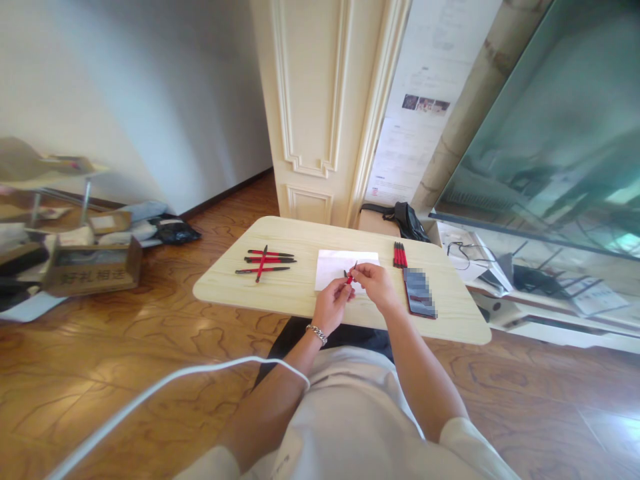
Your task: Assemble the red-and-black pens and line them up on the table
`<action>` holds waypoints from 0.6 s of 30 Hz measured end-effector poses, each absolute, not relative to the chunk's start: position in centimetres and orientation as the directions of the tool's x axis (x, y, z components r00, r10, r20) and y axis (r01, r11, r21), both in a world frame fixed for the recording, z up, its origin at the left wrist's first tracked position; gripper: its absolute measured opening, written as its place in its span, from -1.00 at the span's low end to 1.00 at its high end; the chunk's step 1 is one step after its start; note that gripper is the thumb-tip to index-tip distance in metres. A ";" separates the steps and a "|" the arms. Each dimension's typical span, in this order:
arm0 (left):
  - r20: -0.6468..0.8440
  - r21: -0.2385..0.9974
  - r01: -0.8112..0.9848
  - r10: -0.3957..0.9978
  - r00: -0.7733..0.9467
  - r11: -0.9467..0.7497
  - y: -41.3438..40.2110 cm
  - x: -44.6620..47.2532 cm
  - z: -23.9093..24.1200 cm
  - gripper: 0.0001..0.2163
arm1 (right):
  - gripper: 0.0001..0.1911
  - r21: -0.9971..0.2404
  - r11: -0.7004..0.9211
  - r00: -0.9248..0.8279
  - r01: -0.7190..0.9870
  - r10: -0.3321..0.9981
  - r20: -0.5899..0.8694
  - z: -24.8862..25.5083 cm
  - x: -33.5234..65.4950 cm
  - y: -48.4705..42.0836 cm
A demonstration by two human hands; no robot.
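Note:
Both my hands meet above a white sheet of paper [327, 263] on the table. My left hand [333, 303] is closed on a red pen piece [349, 280] with a black end. The fingers of my right hand [374, 283] pinch a thin dark pen part [355, 265] just beside it; its exact kind is too small to tell. On the left lie several red-and-black pens [270, 261], one crossing over the others. To the right, several more pens [400, 255] rest side by side in a tight row.
A phone [419, 292] lies near the right part of the pale wooden table [460, 313]. A white cable [190, 371] runs from the lower left to my left arm. Cardboard boxes [93, 267] and bags stand on the floor at left. A black bag [407, 220] is behind the table.

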State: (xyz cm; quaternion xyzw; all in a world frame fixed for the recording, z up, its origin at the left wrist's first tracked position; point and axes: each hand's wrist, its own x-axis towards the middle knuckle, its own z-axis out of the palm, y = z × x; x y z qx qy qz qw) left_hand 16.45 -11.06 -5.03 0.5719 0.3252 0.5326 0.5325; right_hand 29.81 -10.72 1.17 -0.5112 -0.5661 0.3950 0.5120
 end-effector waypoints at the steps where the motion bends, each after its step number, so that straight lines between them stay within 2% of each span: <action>1: 0.262 0.956 -0.195 0.939 0.222 -0.220 -11.1 16.4 -5.0 -0.64 | -0.74 -0.970 0.167 0.051 0.177 0.983 0.179 1.2 29.8 -10.8; 4: 0.258 0.956 -0.201 0.940 0.224 -0.215 -11.1 16.4 -4.8 -0.64 | -0.74 -0.969 0.164 0.063 0.186 0.982 0.179 1.3 30.0 -10.9; 8: 0.252 0.953 -0.224 0.943 0.219 -0.203 -11.3 16.2 -4.4 -0.62 | -0.68 -0.965 0.152 -0.033 0.214 0.988 0.149 0.9 31.0 -10.1; 11: 0.245 0.949 -0.252 0.949 0.200 -0.192 -11.4 16.2 -4.2 -0.60 | -0.68 -0.936 0.126 0.028 0.327 0.989 0.143 -0.2 31.9 -8.3; 15: 0.231 0.949 -0.258 0.955 0.185 -0.180 -11.2 16.2 -4.4 -0.62 | -0.79 -0.745 0.051 0.073 0.665 0.988 0.133 -1.8 32.1 -5.8; 18: 0.232 0.948 -0.259 0.957 0.174 -0.183 -11.2 16.2 -4.5 -0.63 | -0.80 -0.597 0.027 0.030 0.802 0.996 0.086 -2.1 31.6 -5.0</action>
